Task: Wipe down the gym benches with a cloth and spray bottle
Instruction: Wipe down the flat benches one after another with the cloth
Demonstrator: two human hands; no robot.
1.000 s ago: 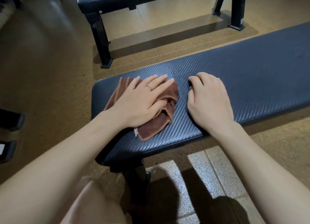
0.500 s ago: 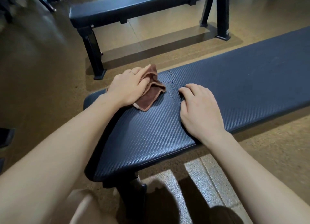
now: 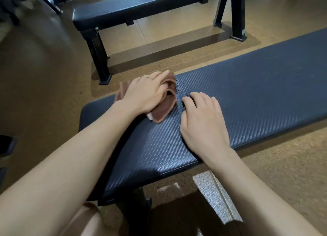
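Brown, soft terry cloth (image 3: 163, 110) lies bunched at the far edge of the navy textured bench surface (image 3: 256, 97) — left hand (image 3: 146, 94) curls over it, gripping; right hand (image 3: 201, 119) rests flat beside it, fingers relaxed. Light and limp — best held bunched under the palm.

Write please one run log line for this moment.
left hand grips brown cloth at far edge | right hand rests on near bench | spray bottle not in view

Under me the floor (image 3: 44, 80) is brown, cork-like and speckled, with a smoother glossy tan strip farther off that catches soft light. Near my feet lies a grey textured metal plate (image 3: 210, 191). Ahead a second bench (image 3: 141, 7) with black padding stands on black steel legs, shadow beneath it
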